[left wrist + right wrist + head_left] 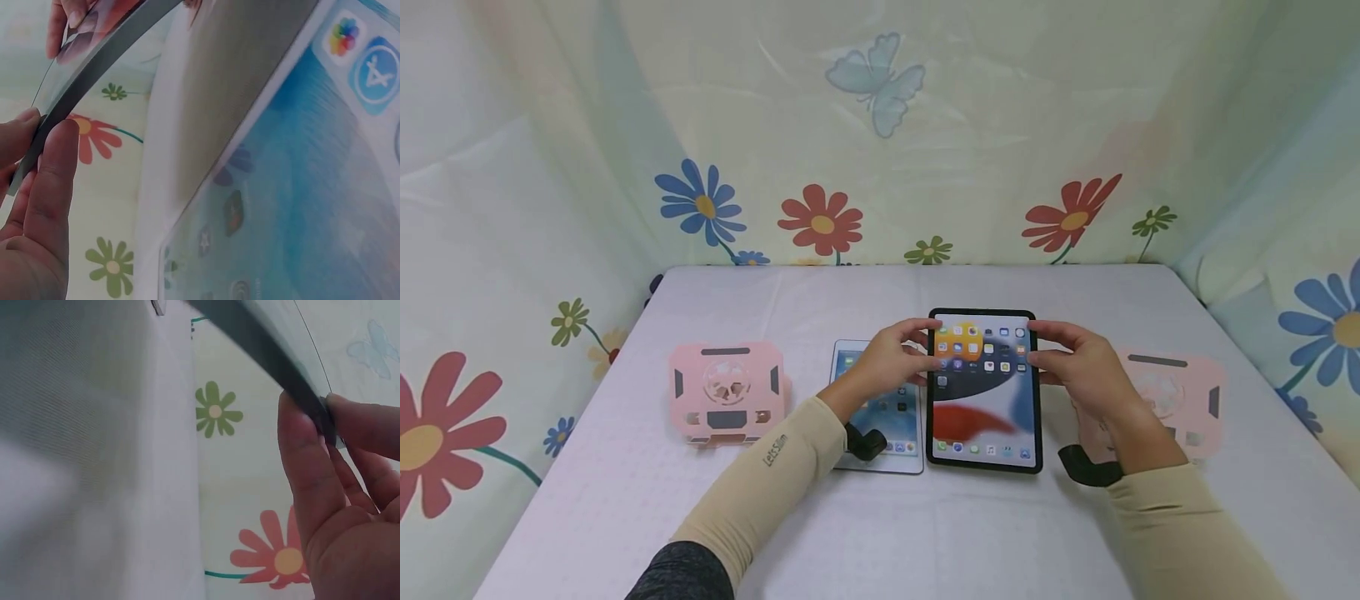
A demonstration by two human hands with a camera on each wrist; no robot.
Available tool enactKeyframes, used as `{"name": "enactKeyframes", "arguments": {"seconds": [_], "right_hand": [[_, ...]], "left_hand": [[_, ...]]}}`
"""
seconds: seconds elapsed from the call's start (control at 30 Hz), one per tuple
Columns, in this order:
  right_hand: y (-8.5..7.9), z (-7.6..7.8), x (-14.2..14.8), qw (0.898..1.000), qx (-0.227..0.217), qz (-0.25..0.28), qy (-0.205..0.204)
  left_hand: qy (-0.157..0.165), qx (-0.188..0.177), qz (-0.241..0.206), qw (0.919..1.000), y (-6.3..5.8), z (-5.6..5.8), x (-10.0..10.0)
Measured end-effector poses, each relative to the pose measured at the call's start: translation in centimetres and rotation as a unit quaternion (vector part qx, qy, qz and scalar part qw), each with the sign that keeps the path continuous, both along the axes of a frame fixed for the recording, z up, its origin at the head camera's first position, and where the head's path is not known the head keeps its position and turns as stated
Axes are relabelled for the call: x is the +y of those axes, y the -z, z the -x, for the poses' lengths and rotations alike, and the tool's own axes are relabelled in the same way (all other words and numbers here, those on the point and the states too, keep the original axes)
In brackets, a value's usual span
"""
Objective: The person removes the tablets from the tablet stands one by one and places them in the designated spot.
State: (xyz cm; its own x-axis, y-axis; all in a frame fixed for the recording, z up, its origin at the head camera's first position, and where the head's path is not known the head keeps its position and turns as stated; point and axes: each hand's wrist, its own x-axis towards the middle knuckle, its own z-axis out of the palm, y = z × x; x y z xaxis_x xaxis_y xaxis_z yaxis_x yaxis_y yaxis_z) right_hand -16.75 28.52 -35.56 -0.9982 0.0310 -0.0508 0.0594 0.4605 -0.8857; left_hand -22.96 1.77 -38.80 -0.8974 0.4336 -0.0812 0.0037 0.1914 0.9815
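A tablet with a black border (983, 408) shows a lit home screen, its upper half between both hands. My left hand (883, 362) pinches its left edge, and my right hand (1086, 371) pinches the right edge. Both wrist views show the dark tablet edge (100, 78) gripped between thumb and fingers, raised off the table at its upper end. A white-bordered tablet (868, 417), also lit, lies flat just left of it, under my left hand and partly covered by that hand and a black wrist mount.
One pink tablet stand (688, 375) with grey pads is on the left of the white-covered table (970, 542). Another pink stand (1198, 392) is on the right, partly hidden by my right hand and wrist. A flowered curtain (737, 100) surrounds the table's back and sides.
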Motion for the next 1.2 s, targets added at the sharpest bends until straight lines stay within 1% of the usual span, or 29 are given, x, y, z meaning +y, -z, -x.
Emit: {"name": "enactKeyframes", "arguments": {"seconds": [0.2, 0.43, 0.67, 0.83, 0.9, 1.03, 1.2], "right_hand": [[0.8, 0.0, -0.5, 1.000, -0.002, 0.022, 0.017], [1.5, 0.0, -1.2, 0.996, -0.049, 0.045, 0.059], [2.8, 0.1, -1.8, 0.994, -0.010, 0.058, 0.087], [3.9, 0.3, -2.4, 0.990, -0.018, 0.080, 0.117], [4.2, 0.4, -2.7, 0.988, -0.017, 0.091, 0.123], [4.4, 0.4, -2.9, 0.986, -0.014, 0.103, 0.131], [4.5, 0.3, -2.8, 0.984, -0.021, 0.113, 0.136]], "left_hand": [[0.001, -0.007, 0.006, 1.0000, 0.7, 0.0, -0.1], [0.005, -0.011, 0.007, 0.9999, 1.4, 0.3, 0.0], [0.007, -0.013, 0.013, 0.9998, 1.7, 0.4, 0.2], [0.014, -0.018, 0.021, 0.9995, 2.0, 0.7, 0.2], [0.013, -0.019, 0.024, 0.9995, 2.2, 0.8, 0.2], [0.012, -0.023, 0.023, 0.9994, 2.3, 0.9, 0.2], [0.014, -0.028, 0.033, 0.9990, 2.4, 0.9, 0.4]]}}
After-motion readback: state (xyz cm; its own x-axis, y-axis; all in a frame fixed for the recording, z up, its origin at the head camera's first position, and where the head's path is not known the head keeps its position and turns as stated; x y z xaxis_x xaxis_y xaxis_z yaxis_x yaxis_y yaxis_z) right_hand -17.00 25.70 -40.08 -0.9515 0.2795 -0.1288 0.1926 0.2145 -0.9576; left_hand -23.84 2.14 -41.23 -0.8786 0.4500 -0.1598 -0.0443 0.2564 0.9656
